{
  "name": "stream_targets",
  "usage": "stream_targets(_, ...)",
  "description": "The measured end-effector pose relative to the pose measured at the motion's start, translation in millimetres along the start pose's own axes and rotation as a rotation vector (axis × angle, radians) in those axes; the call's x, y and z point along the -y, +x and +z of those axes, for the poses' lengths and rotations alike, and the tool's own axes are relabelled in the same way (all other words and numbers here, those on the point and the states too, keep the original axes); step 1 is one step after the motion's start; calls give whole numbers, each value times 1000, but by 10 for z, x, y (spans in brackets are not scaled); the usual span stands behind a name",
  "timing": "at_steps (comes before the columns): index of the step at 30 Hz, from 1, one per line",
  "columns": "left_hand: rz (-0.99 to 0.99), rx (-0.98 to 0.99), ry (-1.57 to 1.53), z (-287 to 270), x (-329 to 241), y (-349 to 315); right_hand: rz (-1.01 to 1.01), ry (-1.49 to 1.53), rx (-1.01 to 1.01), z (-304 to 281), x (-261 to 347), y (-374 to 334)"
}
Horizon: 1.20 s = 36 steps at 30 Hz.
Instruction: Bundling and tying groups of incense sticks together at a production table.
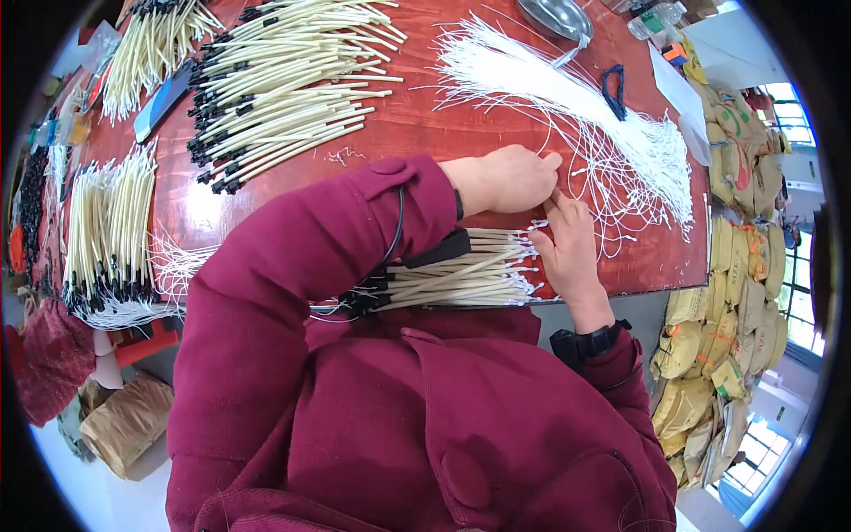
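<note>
My left hand (pixel 512 180) reaches across to the right with its fingers curled into a closed grip; what lies in them is too small to make out. Its fingertips meet those of my right hand (pixel 572 244), whose fingers stretch forward with the thumb held apart. Just below both hands lies a row of cream tubes (pixel 461 270) along the near table edge, white cord tips poking from their right ends and black pieces at their left. Loose white cords (pixel 598 191) loop beside my fingers, trailing from a large bundle of white cords (pixel 541 75).
Piles of black-ended cream tubes (pixel 292 89) cover the red table (pixel 417 177) at back left, with another bunch (pixel 111 213) at far left. A metal bowl (pixel 557 16), a dark blue band (pixel 613 91) and a plastic bottle (pixel 656 19) sit at back right. Stacked sacks (pixel 731 293) stand beyond.
</note>
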<state>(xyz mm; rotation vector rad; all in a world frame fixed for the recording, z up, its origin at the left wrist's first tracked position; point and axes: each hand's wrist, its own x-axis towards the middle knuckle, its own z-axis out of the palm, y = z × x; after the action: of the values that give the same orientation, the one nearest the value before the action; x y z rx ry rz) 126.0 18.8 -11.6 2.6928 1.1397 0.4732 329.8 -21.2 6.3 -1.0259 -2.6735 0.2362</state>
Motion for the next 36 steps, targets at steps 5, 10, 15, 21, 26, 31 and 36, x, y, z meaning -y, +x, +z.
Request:
stream_targets(5, -120, -45, -191, -19, -40, -110, -10, 24, 27, 33, -3, -46)
stream_targets(10, -262, -108, -222, -233, 139, -382, -47, -34, 48, 68, -157, -97)
stream_targets(15, -539, -345, -416, -928, 244, -1131, -38, -208, 13, 84, -496, -162)
stream_targets(21, -893, -260, -494, -928, 139, -1968, -55, -208, -25, 76, -686, -96)
stream_targets(26, -984, -220, -324, -700, -18, -2217, -47, -80, -47, -77, -460, 126)
stream_targets(31, -1004, -215, -278, -744, -40, -2229, -247, 33, -65, -63, -102, 404)
stream_targets(36, -1002, -230, -289, -699, -25, -2252, -291, 18, 112, 109, -8, 318)
